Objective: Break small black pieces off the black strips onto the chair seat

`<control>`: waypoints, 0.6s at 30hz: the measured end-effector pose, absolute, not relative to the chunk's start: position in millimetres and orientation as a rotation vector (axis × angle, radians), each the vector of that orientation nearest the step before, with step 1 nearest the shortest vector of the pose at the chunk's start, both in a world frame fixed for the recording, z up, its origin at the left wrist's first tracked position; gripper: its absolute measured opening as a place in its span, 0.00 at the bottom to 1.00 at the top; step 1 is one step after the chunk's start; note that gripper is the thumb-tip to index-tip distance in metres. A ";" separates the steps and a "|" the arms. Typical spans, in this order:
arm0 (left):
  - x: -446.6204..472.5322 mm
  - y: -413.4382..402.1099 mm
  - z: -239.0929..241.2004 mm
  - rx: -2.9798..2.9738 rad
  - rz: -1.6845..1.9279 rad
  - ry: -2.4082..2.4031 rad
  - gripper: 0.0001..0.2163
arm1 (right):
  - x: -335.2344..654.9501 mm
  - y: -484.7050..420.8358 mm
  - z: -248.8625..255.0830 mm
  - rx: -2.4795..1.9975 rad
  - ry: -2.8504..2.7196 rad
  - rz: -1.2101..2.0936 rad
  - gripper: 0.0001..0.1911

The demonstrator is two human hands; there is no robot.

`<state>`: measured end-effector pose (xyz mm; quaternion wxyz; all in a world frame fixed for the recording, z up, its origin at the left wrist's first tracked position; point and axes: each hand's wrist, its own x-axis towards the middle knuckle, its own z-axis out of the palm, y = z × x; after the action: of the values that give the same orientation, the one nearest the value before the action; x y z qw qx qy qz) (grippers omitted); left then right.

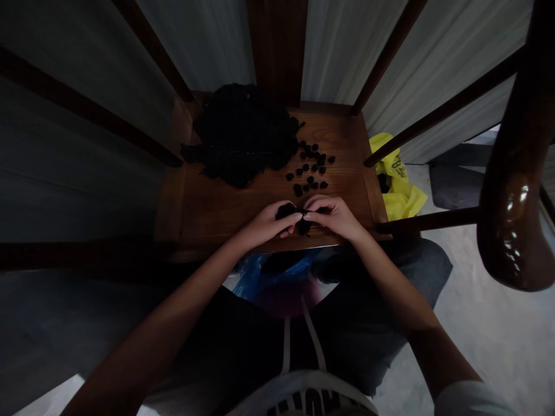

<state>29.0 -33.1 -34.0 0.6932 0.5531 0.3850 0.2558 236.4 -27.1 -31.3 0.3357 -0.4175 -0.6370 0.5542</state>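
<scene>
"What's the left hand (264, 225) doing?"

"It's curling around a small black clump (295, 217), holding it just above the front edge of a wooden chair seat (217, 214). The clump is too dark for me to tell its material."

"And the right hand (332, 216)?"

"It's pressing in from the other side, so both grips are closing on that same clump, between the hands."

"What's lying farther off?"

"A black heap (240, 136) is sitting toward the back of the seat, and small black pieces (307, 167) are scattering beside it, well ahead of the hands."

"Anything beyond the seat?"

"A yellow plastic bag (399, 185) is lying past its right edge, and a blue plastic bag (254, 277) is showing below it."
</scene>
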 end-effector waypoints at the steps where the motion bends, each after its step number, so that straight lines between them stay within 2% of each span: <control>1: 29.5 -33.9 -33.8 1.241 0.566 0.869 0.13 | 235.9 -27.1 -32.1 -1.085 -1.634 1.429 0.14; 13: 34.6 -40.1 -33.9 1.344 0.609 0.996 0.11 | 233.2 -28.3 -37.1 -1.171 -1.421 1.534 0.17; 18: 28.9 -33.1 -29.6 1.219 0.591 0.971 0.15 | 240.4 -24.6 -29.4 -1.016 -1.699 1.672 0.15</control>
<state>28.9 -33.1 -29.6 0.6722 0.5415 0.4312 0.2624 240.4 -24.6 -29.4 0.2717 -0.3774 -0.6310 0.6210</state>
